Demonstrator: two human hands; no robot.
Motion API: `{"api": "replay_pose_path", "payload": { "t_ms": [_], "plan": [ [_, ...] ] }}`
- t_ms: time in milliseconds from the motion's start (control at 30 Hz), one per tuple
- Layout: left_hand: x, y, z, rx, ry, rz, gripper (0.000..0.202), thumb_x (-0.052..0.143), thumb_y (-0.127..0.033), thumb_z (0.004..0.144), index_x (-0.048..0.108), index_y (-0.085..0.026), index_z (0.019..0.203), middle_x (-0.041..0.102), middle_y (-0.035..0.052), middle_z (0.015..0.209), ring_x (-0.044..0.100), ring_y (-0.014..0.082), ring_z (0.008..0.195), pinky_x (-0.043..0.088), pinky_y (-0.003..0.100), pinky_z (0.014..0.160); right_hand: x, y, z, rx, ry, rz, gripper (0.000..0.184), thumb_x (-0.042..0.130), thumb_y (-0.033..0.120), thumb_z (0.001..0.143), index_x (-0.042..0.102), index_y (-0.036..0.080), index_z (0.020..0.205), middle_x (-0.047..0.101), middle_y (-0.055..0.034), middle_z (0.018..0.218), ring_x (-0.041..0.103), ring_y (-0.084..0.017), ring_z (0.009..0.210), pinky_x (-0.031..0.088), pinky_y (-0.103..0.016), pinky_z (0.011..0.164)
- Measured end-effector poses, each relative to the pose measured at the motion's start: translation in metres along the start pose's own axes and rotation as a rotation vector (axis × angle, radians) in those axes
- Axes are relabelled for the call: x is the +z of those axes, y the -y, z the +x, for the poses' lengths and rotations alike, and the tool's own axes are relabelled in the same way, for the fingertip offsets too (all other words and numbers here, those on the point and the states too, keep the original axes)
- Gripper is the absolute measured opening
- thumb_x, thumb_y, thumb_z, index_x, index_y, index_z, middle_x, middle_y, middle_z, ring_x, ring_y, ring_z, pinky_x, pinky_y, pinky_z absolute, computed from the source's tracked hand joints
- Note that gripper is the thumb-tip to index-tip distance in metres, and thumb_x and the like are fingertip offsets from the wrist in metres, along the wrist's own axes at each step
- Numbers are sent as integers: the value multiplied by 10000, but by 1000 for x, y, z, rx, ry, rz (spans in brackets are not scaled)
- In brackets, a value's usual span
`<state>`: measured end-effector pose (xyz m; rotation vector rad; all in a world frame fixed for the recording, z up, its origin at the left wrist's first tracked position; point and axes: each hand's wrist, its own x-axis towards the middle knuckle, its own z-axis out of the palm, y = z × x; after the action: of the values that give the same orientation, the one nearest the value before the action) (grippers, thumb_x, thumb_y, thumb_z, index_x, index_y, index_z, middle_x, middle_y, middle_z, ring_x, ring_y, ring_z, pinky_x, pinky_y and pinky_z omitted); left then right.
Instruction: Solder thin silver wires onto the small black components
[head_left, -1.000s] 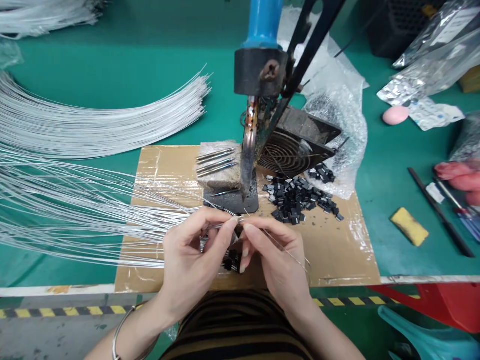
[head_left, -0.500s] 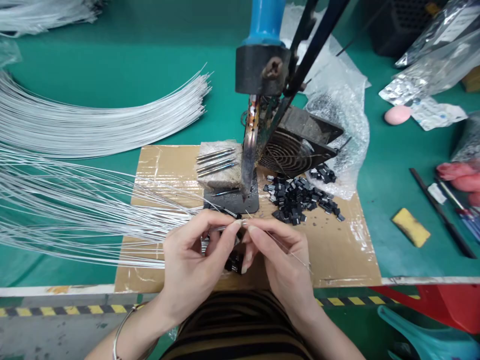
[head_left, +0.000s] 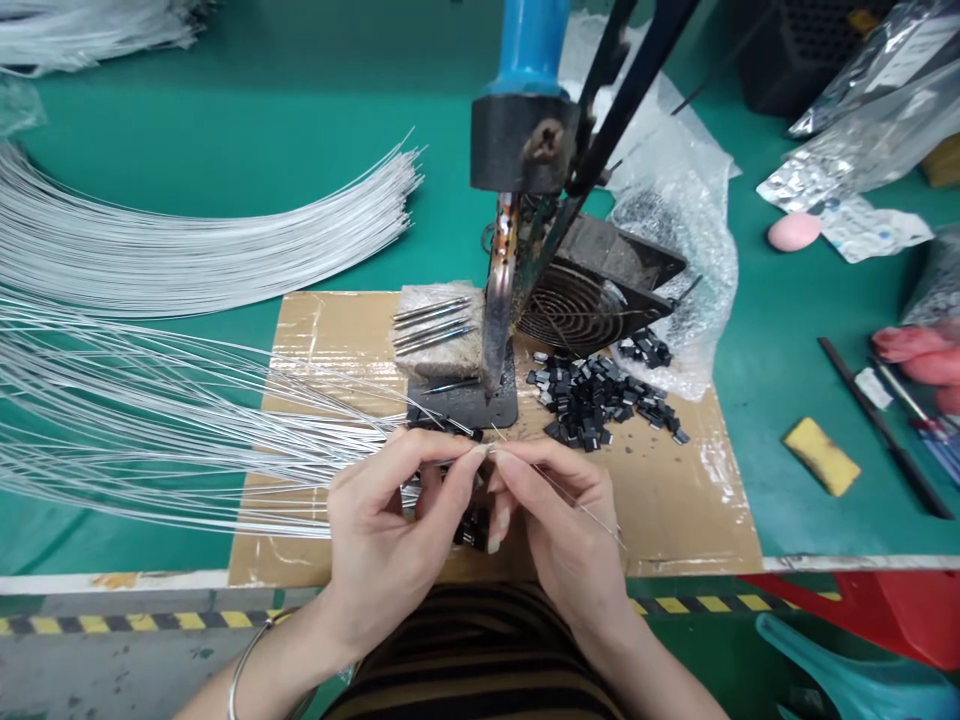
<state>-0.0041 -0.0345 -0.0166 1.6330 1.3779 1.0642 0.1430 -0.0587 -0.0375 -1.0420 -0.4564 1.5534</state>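
Thumb and forefinger of my left hand (head_left: 401, 520) pinch a thin white wire just below the soldering iron (head_left: 495, 340). Tip to tip with it, my right hand (head_left: 566, 510) is closed on a fine thin wire (head_left: 600, 523), whose tail runs back across the palm. The exact spot between the fingertips is too small to make out. Under and behind the hands lie several small black connectors (head_left: 471, 528), partly covered by the fingers. Loose white wires (head_left: 300, 430) fan in from the left and end near my left hand.
A pile of black connectors (head_left: 592, 400) lies right of the iron on the cardboard (head_left: 675, 520). Behind it stand a small fan (head_left: 592, 300) and bubble wrap (head_left: 682, 260). A block with metal tips (head_left: 439, 350), a wire bundle (head_left: 225, 260) and a yellow sponge (head_left: 821, 455) are around.
Both hands stay in almost the same place, fingertips together. The lower fingers of my right hand have shifted slightly. Nothing has been let go.
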Motion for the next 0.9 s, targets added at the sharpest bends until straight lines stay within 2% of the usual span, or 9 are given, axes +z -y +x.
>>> {"api": "replay_pose_path", "payload": {
  "t_ms": [167,467,900],
  "plan": [
    [1,0,0,29,7,43,156,753,-100,939,763,-255,945,770,-45,786,660,103,644,492,233,595,-1,2,1,26,15,27,69,842,311,913,866,248,898,748,31,704,659,-74,454,558,-181,464],
    [-4,-3,6,69,61,89,146,742,-82,925,750,-227,917,697,-65,690,544,74,546,433,225,543,-11,16,7,120,75,-30,98,863,295,884,861,212,832,749,18,667,656,-82,439,553,-171,450],
    [3,-1,1,60,-10,87,106,742,-118,935,745,-221,911,732,-31,712,588,101,570,454,247,563,-2,11,5,96,14,50,92,871,314,855,878,222,851,734,20,660,641,-75,432,549,-170,447]
  ]
}}
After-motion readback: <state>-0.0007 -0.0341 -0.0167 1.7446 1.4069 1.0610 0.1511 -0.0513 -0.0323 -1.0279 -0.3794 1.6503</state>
